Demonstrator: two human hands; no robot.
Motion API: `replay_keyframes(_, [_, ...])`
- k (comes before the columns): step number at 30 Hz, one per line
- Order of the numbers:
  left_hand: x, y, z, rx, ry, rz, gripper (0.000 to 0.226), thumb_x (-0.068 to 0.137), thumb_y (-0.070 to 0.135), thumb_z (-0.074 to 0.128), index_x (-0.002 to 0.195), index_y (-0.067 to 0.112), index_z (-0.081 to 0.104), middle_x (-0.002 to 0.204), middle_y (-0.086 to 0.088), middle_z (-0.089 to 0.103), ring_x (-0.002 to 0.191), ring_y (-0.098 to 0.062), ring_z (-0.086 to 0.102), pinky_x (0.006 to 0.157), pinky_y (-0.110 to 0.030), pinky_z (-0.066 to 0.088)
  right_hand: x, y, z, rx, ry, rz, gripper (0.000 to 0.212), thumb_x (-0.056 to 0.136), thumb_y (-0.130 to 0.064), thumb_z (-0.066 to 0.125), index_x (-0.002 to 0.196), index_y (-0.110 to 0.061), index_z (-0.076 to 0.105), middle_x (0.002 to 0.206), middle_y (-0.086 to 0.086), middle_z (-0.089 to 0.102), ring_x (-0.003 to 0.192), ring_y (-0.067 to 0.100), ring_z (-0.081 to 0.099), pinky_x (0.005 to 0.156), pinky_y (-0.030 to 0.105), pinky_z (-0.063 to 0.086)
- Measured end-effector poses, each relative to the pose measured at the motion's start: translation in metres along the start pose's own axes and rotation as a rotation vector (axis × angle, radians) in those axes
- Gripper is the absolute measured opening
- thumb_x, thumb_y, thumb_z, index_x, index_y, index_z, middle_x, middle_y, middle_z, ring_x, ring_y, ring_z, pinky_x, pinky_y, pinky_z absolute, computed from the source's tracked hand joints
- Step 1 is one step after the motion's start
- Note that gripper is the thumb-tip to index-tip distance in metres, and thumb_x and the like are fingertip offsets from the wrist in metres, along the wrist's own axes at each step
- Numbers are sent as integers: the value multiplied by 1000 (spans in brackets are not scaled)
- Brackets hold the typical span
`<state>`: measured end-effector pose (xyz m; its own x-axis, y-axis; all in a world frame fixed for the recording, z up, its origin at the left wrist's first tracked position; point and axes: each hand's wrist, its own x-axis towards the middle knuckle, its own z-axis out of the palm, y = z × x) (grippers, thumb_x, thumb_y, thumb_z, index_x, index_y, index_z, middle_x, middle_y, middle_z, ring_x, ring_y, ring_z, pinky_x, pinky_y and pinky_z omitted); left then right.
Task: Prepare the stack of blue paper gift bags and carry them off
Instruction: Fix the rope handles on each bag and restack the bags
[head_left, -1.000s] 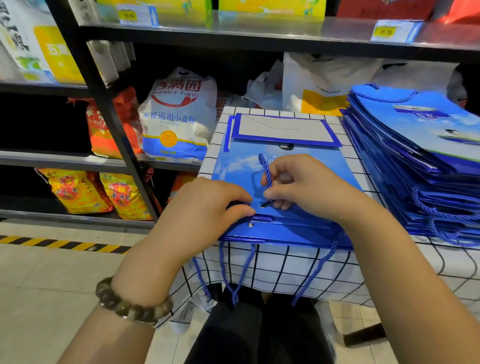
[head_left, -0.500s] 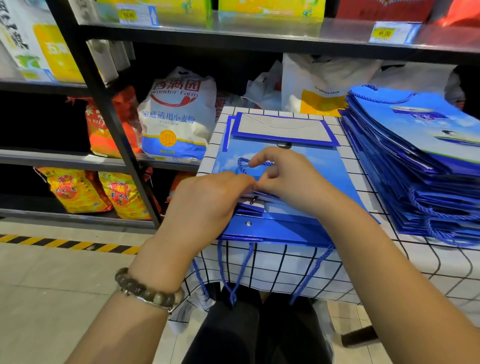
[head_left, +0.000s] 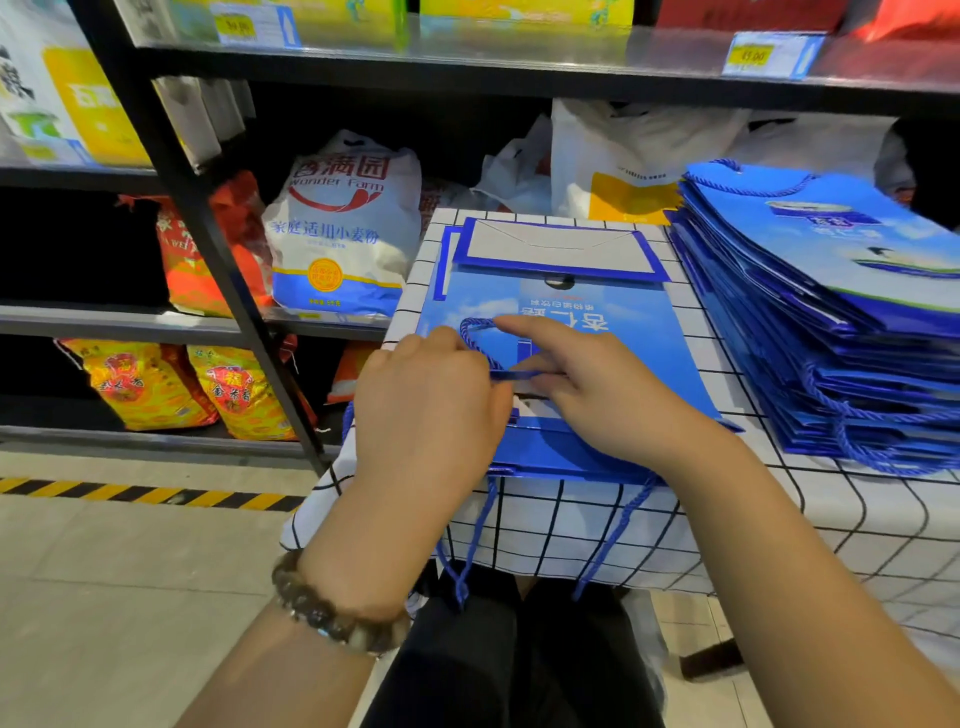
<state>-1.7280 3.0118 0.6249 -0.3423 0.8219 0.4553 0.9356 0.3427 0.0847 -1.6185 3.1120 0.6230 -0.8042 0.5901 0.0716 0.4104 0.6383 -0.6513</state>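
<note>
Straightened since before, the right hand (head_left: 608, 400) index finger touches the rope handle (head_left: 470, 332), other fingers pinching it; left hand (head_left: 426, 415) fingers curl round it too. Blue gift bag (head_left: 623, 338) lies flat on the table (head_left: 727, 519), bag stack (head_left: 810, 332) at right.

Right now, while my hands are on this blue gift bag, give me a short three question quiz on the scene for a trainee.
1. True or false: the tall stack of blue bags lies to the right of the small stack under the left hand and right hand.
2. Where is the rope handle at the right index fingertip? A, looped on the top bag's face; B, hanging off the table edge; C, on the floor.
3. Fill in: the tablecloth is white with dark ____ lines.
Key: 1 true; 2 A; 3 grid.
</note>
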Motion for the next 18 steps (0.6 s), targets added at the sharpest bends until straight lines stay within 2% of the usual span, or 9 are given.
replay_keyframes(2, [0,3,1,106,-51,-60,33,91,43,47,88,16,66,94,-3,60,90,-28,53,69,-32,23,1,-1,1,10,1,6,55,91,-6,45,135,-39,38,116,0,66,109,19,59,94,43,47])
replay_keyframes(6, [2,11,-4,220,-49,-55,28,91,43,49,94,20,64,96,-2,60,94,-26,52,71,-32,20,1,-2,2,51,25,10,54,91,-8,45,134,-40,38,113,1,67,108,24,59,93,45,47])
replay_keyframes(8, [1,14,-3,234,-134,-28,19,83,37,64,86,18,66,86,-2,63,86,-25,57,68,-31,22,0,-4,0,47,34,7,52,91,-8,47,134,-37,40,114,1,67,109,22,58,95,43,46])
replay_keyframes(11, [4,13,-5,247,-213,80,25,59,29,83,71,15,66,68,-3,62,64,-22,61,57,-26,34,-1,-5,-1,27,41,30,48,92,-5,47,133,-29,46,125,0,61,115,15,56,98,38,45])
replay_keyframes(13, [3,9,-6,207,-240,172,19,81,28,67,94,14,62,90,-3,61,82,-23,61,65,-29,35,-2,-3,0,-1,50,39,46,92,-2,46,133,-23,48,130,1,57,117,14,55,99,37,44])
replay_keyframes(15, [2,1,-4,138,-226,214,19,98,28,39,111,18,50,110,0,52,99,-23,55,71,-28,25,-5,-2,-1,-9,61,30,44,92,-2,45,131,-21,50,130,0,58,117,14,55,99,37,44])
replay_keyframes(18, [2,-7,-9,-86,-255,138,24,99,37,33,101,22,52,102,3,53,94,-22,55,66,-29,33,-10,-3,-2,24,72,29,38,92,-4,46,124,-22,55,120,-3,63,111,11,59,97,36,46])
